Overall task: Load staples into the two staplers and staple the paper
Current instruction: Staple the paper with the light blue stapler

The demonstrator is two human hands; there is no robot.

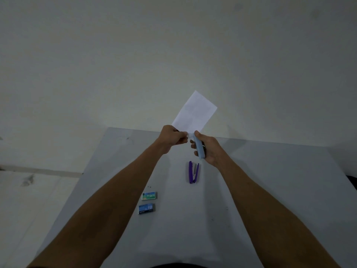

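My left hand [173,137] pinches the lower corner of a white sheet of paper [195,112], held up in the air above the table's far edge. My right hand [207,149] grips a light blue stapler [199,148], its nose at the paper's lower corner beside my left fingers. A purple stapler [193,172] lies on the table just below my right hand, its top swung open. Two small staple boxes lie nearer me: a green-labelled one [149,195] and a blue one [146,208].
The grey table [270,190] stands against a pale wall [173,55]. Its left edge runs diagonally, with light floor [29,200] beyond it. A few tiny dark specks [149,187] lie near the green box.
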